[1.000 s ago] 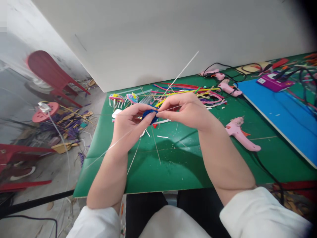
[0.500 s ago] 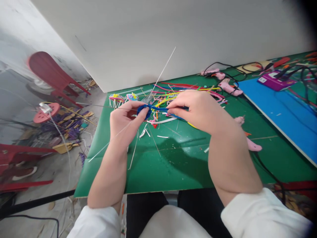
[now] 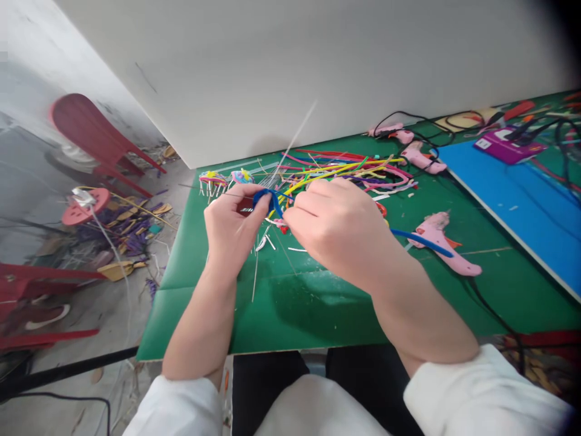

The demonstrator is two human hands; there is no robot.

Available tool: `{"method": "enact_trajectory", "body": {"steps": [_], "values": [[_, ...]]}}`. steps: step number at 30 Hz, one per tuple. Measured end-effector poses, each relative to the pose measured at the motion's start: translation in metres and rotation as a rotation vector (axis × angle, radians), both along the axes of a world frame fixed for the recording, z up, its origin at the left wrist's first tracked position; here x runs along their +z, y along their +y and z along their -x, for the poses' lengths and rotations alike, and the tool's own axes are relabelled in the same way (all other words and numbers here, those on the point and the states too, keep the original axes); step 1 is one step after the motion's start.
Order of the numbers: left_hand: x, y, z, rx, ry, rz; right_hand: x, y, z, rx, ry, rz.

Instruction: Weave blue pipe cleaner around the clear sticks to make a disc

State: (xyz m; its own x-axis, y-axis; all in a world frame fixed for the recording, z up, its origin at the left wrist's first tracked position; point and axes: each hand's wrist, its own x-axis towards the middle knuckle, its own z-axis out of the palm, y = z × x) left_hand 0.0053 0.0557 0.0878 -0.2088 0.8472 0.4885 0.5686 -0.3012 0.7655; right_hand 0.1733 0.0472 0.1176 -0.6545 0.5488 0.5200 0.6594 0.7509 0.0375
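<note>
Between thumb and fingers my left hand (image 3: 231, 233) pinches a small blue woven disc (image 3: 262, 201), from which thin pale sticks radiate. My right hand (image 3: 329, 227) is closed close beside it on a blue pipe cleaner (image 3: 421, 240). That strand joins the disc, and its long end comes out past the right wrist over a pink glue gun (image 3: 440, 245). Behind the hands lies a pile of coloured pipe cleaners (image 3: 349, 172). Two small colourful domes with white legs, the nearest being a decorated dome (image 3: 213, 180), stand at the table's far left.
The green table (image 3: 190, 315) meets a pale upright panel (image 3: 318, 72) at the back. More pink glue guns (image 3: 422, 158) with black cords lie by a blue board (image 3: 517, 206) holding a purple box (image 3: 509, 145). At left are a red chair (image 3: 93, 133) and floor scraps.
My right hand has come left and closer to the disc. The blue strand's loose end now shows to the right of that wrist. The sticks have turned slightly.
</note>
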Motion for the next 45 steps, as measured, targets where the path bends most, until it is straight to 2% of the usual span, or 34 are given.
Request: {"method": "enact_trajectory", "body": {"steps": [7,11,16,20,25,27,31,35,39,45], "values": [[0.001,-0.006,-0.004,-0.17,0.16,0.031,-0.002,0.013,-0.01,-0.03,0.178,0.033],[0.002,-0.006,-0.002,-0.184,0.139,0.055,-0.004,0.02,-0.016,-0.089,0.287,0.059],[0.004,-0.005,0.004,-0.212,0.13,0.102,-0.004,0.026,-0.023,-0.113,0.274,0.08],[0.009,-0.005,0.008,-0.293,0.181,0.167,-0.002,0.034,-0.034,-0.077,0.253,0.227],[0.016,-0.011,0.006,-0.578,0.182,0.257,0.001,0.04,-0.05,0.05,0.246,0.566],[0.015,-0.015,0.002,-0.635,0.106,0.242,0.0,0.044,-0.052,0.082,0.256,0.632],[0.009,-0.02,-0.005,-0.537,-0.125,0.058,-0.006,0.051,-0.044,0.099,0.291,0.636],[0.002,-0.014,-0.007,-0.439,-0.341,-0.075,-0.012,0.054,-0.033,0.121,0.369,0.641],[-0.002,-0.003,-0.006,-0.374,-0.539,-0.07,-0.013,0.051,-0.026,0.2,0.496,0.664],[-0.006,0.003,-0.01,-0.339,-0.627,-0.034,-0.012,0.042,-0.012,0.3,0.633,0.55]]}}
